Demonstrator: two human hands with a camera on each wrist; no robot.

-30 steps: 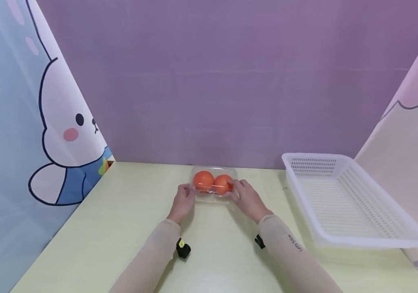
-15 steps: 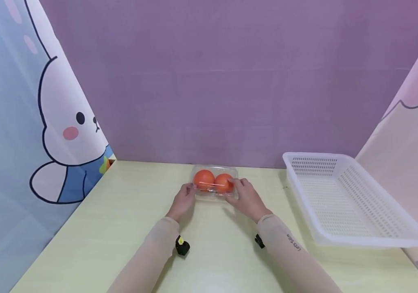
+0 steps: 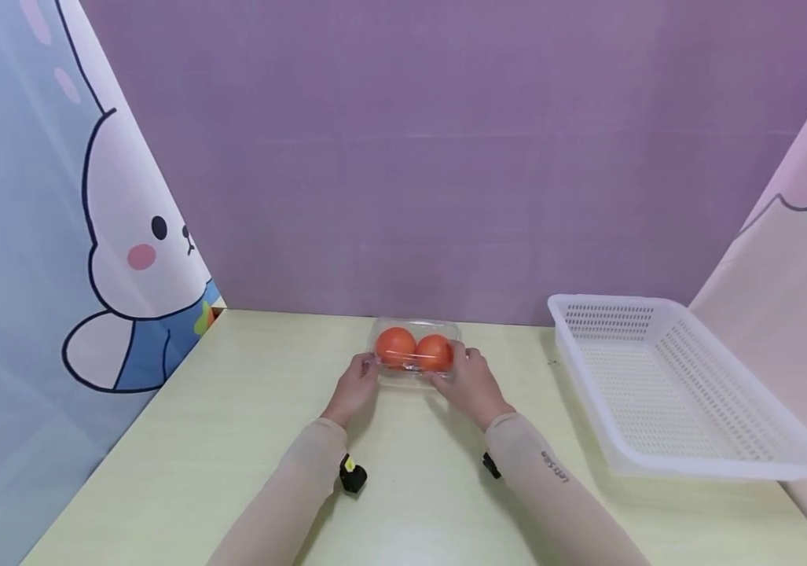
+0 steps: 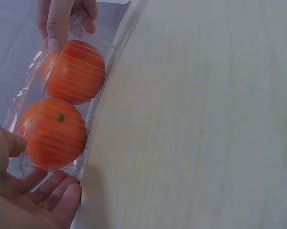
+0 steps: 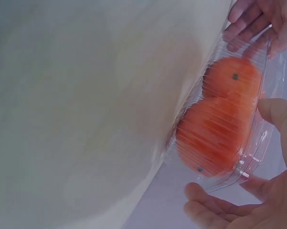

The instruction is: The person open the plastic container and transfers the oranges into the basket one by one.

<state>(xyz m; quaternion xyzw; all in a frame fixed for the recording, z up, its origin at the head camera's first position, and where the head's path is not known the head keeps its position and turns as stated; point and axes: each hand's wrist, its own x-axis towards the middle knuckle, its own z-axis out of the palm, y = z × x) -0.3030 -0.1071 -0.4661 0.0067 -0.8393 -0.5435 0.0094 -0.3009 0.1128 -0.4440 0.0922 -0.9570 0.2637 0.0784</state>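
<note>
A clear plastic clamshell box (image 3: 413, 380) sits at the back of the table, with two oranges (image 3: 396, 347) inside. Ribbed clear plastic covers the oranges (image 4: 57, 136) in the left wrist view. My left hand (image 3: 352, 389) holds the box's left end, thumb on the upper rim and fingers by the end wall. At the right end my right hand (image 3: 472, 387) grips the box, its thumb (image 5: 274, 112) against the front rim and the other fingers around the end. Whether the lid is fully closed is hard to tell.
A white perforated plastic basket (image 3: 587, 393) stands on the right of the pale table (image 3: 233, 440). A purple cloth (image 3: 403, 157) rises right behind the box. Printed rabbit cloth (image 3: 134, 236) hangs on the left side, with pink cloth (image 3: 792, 259) on the right.
My right hand has shifted slightly left, its thumb moving inward along the box's front edge. My left hand stays at the left end, and the box has barely moved.
</note>
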